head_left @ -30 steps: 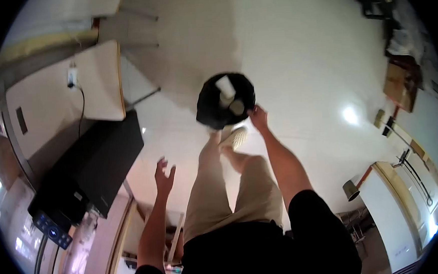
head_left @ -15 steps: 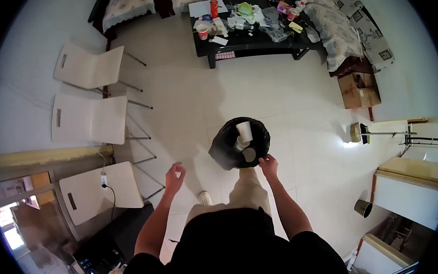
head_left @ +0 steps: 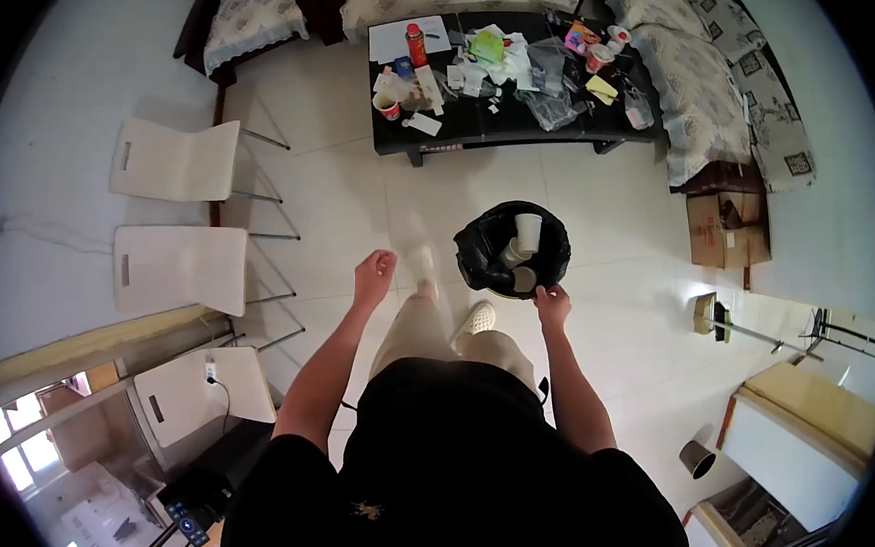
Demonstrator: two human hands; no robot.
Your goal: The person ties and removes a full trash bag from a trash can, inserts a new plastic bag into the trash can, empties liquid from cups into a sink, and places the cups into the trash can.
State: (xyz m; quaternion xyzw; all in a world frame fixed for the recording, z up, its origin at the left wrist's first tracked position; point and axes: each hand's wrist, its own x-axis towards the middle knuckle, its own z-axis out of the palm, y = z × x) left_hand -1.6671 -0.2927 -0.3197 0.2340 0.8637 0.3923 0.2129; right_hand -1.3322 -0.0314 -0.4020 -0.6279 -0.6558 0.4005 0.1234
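Observation:
My right hand (head_left: 553, 305) is closed on the near rim of a round bin (head_left: 477, 256) lined with a black bag. Inside the bin lie several pale cups; one white cup (head_left: 528, 233) leans near the top. My left hand (head_left: 377, 275) is over the floor to the left of the bin, its fingers curled in; whether anything is in them is hidden. Beyond the bin stands a low black table (head_left: 489, 125) with a red bottle (head_left: 416, 44), a paper cup (head_left: 386, 105), crumpled plastic bags (head_left: 549, 86) and a green wrapper (head_left: 487, 47) on it.
White chairs (head_left: 181, 264) line the left wall. Patterned sofas (head_left: 692, 92) stand behind and right of the table. A cardboard box (head_left: 723, 229), a broom-like tool (head_left: 711, 317) and a small dark bin (head_left: 697, 459) are on the right.
The view has swung up from floor and chairs to the table. The bin, with my right hand on it, has shifted rightward in view. My left hand's fingers have gone from spread to curled.

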